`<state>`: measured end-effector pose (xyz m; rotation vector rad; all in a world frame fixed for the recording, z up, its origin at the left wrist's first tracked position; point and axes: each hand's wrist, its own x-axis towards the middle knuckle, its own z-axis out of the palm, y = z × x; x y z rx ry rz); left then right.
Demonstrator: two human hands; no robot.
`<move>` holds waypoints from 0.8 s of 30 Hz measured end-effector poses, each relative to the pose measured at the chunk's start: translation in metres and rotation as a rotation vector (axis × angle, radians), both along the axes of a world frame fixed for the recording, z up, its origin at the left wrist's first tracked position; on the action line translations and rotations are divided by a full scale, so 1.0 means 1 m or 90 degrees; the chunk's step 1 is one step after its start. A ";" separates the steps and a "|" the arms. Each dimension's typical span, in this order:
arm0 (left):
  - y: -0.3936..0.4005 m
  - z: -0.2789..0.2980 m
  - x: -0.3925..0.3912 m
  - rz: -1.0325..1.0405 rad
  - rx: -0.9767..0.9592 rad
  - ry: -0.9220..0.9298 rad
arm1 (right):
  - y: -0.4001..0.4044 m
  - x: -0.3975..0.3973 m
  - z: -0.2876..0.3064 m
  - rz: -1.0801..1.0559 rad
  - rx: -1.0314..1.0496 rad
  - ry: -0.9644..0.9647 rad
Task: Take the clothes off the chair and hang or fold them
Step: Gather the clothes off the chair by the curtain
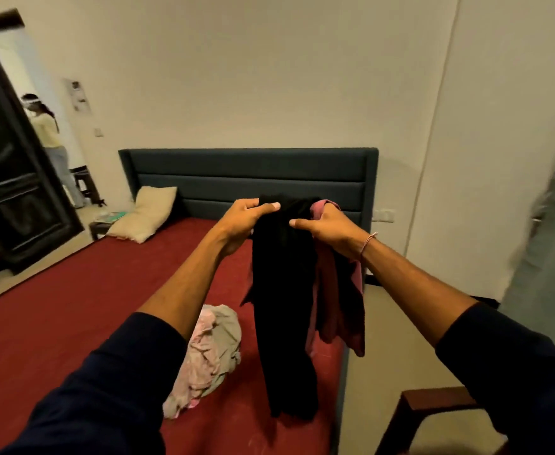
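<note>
One bed [72,310], red cover, fills the frame from 9 to 6 o'clock; its near and left edges are cut off. One dark padded headboard [249,178] stands at centre against the wall. No brand, label or legible writing anywhere; a small paper [78,95] on the wall at 10 o'clock is too blurred to read.

One dark door [10,165] at 9 o'clock, top and left side cropped. One second person [51,136] stands in the doorway beyond it, partly hidden by the door edge.

Two garments held up at centre, above the right half of the bed: one black garment [286,310] hanging long, type not discernible, and one pink garment [335,310] behind it at 3 o'clock, mostly covered by the black one.

One crumpled pile of clothes [208,353], pink and beige, lies on the bed at 6 o'clock, left of the hanging black cloth; piece count not discernible.

One cream pillow [148,213] at 10 o'clock leans against the headboard.

One brown piece of wooden furniture [430,408] at 5 o'clock, largely cut off and hidden by the right sleeve; cannot tell what it is.

Two hands. Left hand [246,221]: grip closed, thumb and fingers pinching the top edge of the black garment. Right hand [328,228]: grip closed on the bunched tops of the black and pink garments; a thin bracelet [368,243] on that wrist.
</note>
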<state>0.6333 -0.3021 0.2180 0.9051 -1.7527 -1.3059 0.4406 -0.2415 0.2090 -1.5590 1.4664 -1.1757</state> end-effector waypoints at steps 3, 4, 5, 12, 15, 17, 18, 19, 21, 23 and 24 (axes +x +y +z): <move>-0.015 0.002 0.050 0.065 -0.002 0.008 | -0.038 0.030 -0.005 -0.007 -0.022 -0.032; -0.021 0.003 0.065 0.083 -0.008 0.015 | -0.048 0.040 -0.006 0.006 -0.020 -0.036; -0.026 0.003 0.076 0.093 -0.016 0.018 | -0.055 0.049 -0.005 0.020 -0.023 -0.046; -0.063 0.005 0.141 0.261 -0.137 -0.043 | -0.123 0.108 -0.002 0.122 -0.076 -0.027; -0.085 0.001 0.163 0.323 -0.144 -0.053 | -0.163 0.123 -0.005 0.138 -0.085 0.006; -0.100 0.000 0.171 0.353 -0.156 -0.061 | -0.194 0.135 -0.011 0.161 -0.078 0.017; -0.108 -0.001 0.174 0.364 -0.156 -0.061 | -0.209 0.140 -0.013 0.168 -0.066 0.013; -0.116 -0.003 0.177 0.372 -0.154 -0.055 | -0.223 0.146 -0.016 0.176 -0.051 0.008; -0.129 -0.001 0.182 0.384 -0.151 -0.055 | -0.248 0.156 -0.017 0.209 -0.049 0.002; -0.146 0.000 0.188 0.400 -0.146 -0.046 | -0.273 0.164 -0.015 0.250 -0.058 -0.020; -0.153 -0.001 0.193 0.408 -0.145 -0.039 | -0.285 0.168 -0.015 0.275 -0.055 -0.042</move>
